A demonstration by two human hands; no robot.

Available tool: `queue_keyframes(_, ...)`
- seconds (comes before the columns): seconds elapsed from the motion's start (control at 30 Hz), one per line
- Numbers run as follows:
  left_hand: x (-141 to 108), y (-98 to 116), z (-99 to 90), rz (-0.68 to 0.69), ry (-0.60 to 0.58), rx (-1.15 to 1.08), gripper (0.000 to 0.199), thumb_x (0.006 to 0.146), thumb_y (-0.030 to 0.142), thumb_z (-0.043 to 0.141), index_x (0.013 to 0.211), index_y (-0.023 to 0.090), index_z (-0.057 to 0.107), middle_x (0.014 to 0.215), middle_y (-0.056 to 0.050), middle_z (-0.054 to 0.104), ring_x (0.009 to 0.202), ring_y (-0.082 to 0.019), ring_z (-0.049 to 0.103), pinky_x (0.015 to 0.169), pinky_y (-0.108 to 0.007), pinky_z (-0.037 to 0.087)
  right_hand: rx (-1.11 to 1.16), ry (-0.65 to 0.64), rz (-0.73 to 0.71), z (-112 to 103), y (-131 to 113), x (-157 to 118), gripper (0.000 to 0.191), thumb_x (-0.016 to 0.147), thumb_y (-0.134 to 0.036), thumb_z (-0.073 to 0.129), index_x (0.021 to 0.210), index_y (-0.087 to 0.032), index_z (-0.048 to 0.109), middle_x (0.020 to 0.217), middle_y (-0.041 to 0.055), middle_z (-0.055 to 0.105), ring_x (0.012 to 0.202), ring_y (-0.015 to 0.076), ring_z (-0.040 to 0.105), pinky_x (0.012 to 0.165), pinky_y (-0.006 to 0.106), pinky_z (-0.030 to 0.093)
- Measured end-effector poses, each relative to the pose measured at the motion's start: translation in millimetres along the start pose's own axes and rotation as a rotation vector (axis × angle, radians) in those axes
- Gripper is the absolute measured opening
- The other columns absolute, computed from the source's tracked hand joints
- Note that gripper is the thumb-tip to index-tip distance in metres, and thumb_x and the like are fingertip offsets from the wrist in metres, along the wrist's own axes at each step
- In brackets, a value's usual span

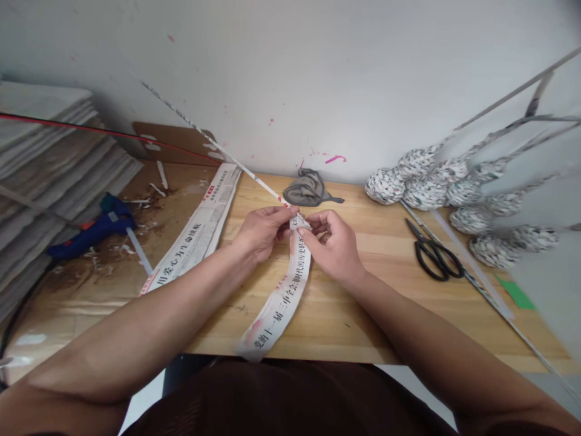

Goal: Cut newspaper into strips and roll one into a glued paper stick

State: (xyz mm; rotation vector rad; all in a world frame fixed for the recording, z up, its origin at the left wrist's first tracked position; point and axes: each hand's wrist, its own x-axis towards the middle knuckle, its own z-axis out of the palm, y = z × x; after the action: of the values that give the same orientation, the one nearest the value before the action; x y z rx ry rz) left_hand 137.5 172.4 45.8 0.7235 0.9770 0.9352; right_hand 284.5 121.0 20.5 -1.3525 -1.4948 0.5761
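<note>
A strip of newspaper (284,297) with black characters hangs down toward the table's front edge. Its upper end narrows into a thin rolled paper stick (213,142) that slants up to the left. My left hand (265,230) pinches the stick where it meets the strip. On the right, my right hand (333,245) grips the strip's upper end between thumb and fingers, close beside my left hand.
Newspaper strips (195,233) and a blue glue gun (97,227) lie left; stacked paper (49,151) stands behind. A grey cloth (306,188) sits near the wall. Right are black scissors (436,254), woven paper balls (426,192), a long stick (494,303) and a green piece (517,293).
</note>
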Motion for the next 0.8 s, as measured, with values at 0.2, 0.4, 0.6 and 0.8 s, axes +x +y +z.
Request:
queue_keyframes(0.2, -2.3, -0.4, 1.0, 0.016, -0.034, 0.037, 0.015, 0.07, 0.019, 0.08, 0.068, 0.01, 0.068, 0.065, -0.003, 0.066, 0.056, -0.007, 0.054, 0.049, -0.02, 0.035, 0.27, -0.1, 0.191, 3.4, -1.6, 0.6, 0.021, 0.084, -0.039, 0.068, 0.082, -0.021, 0.057, 0.069, 0.0005, 0.065, 0.06, 0.0145, 0.06, 0.053, 0.027, 0.049)
queue_keyframes(0.4, -3.5, 0.1, 1.6, 0.031, -0.04, 0.04, 0.016, 0.068, 0.019, 0.081, 0.067, 0.01, 0.068, 0.063, -0.001, 0.064, 0.057, -0.007, 0.053, 0.047, -0.02, 0.03, 0.459, -0.134, 0.284, 6.7, -1.0, -1.5, 0.028, 0.084, -0.046, 0.066, 0.077, -0.024, 0.051, 0.063, -0.0036, 0.062, 0.051, 0.0126, 0.056, 0.047, 0.025, 0.045)
queue_keyframes(0.6, 0.3, 0.5, -1.9, 0.054, -0.037, 0.058, 0.02, 0.065, 0.023, 0.083, 0.067, 0.011, 0.068, 0.065, -0.002, 0.066, 0.054, -0.007, 0.05, 0.047, -0.021, 0.032, 0.617, -0.158, 0.389, 5.4, 1.5, 0.8, 0.017, 0.079, -0.036, 0.069, 0.08, -0.021, 0.06, 0.062, -0.0044, 0.063, 0.049, 0.0102, 0.055, 0.045, 0.022, 0.043)
queue_keyframes(0.8, 0.2, -1.2, -2.0, 0.062, -0.023, 0.095, 0.021, 0.064, 0.024, 0.084, 0.068, 0.01, 0.069, 0.066, -0.003, 0.066, 0.054, -0.007, 0.052, 0.046, -0.019, 0.034, 0.582, -0.225, 0.494, -5.2, -2.3, 7.3, 0.024, 0.078, -0.041, 0.07, 0.08, -0.018, 0.065, 0.064, 0.0013, 0.068, 0.053, 0.0127, 0.06, 0.045, 0.022, 0.042)
